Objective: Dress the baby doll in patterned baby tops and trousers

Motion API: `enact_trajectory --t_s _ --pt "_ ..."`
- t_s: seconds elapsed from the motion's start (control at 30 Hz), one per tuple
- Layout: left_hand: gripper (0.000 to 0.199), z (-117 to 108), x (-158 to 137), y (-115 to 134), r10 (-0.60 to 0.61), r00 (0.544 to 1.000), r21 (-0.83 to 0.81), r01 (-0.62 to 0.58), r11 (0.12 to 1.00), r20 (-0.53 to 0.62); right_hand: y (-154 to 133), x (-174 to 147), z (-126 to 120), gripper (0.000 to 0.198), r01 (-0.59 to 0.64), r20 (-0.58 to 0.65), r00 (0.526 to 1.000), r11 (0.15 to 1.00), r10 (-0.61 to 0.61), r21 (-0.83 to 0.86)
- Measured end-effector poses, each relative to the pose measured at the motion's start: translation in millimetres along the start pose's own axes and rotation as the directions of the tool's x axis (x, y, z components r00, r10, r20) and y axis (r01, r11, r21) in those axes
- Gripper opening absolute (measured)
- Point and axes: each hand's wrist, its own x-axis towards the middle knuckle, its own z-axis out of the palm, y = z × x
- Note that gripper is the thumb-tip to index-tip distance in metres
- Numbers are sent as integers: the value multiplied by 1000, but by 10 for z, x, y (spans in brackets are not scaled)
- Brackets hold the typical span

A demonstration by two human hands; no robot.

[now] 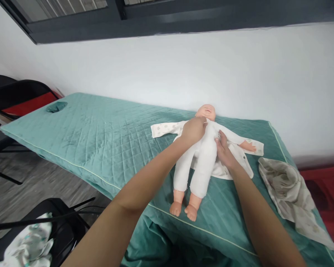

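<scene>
A baby doll (206,110) lies on its back on a green quilted bed, head toward the wall. White leggings (202,174) cover its legs and reach up its trunk; its bare feet (191,212) stick out. Under it a white printed baby shirt (167,128) is spread open, one flap out to the right, a doll hand showing at the right sleeve. My left hand (194,130) is closed at the doll's upper chest, apparently pinching white clothing; its fingertips are partly hidden. My right hand (225,149) rests against the doll's side, thumb and fingers apart.
A rumpled pale cloth (288,185) lies at the right on the green bed (100,129). Red furniture (323,193) stands beyond that end. Black chairs (22,94) stand left; another (58,211) in front holds a printed white cloth (30,241). A wall (169,70) borders the far side.
</scene>
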Motion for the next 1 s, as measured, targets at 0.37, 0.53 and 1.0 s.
enact_trajectory --t_s 0.37,0.53,1.0 --pt "31 35 -1069 -1 87 992 -53 -92 994 -93 30 18 -23 85 7 -21 1000 1000 -7 23" --pt "27 173 -1608 -482 -79 940 -220 4 976 -332 8 -6 -28 81 -4 -41 999 1000 5 9" --pt "58 29 -957 -1702 -282 924 156 327 932 -257 -248 -92 -137 39 110 -364 889 903 -276 -415"
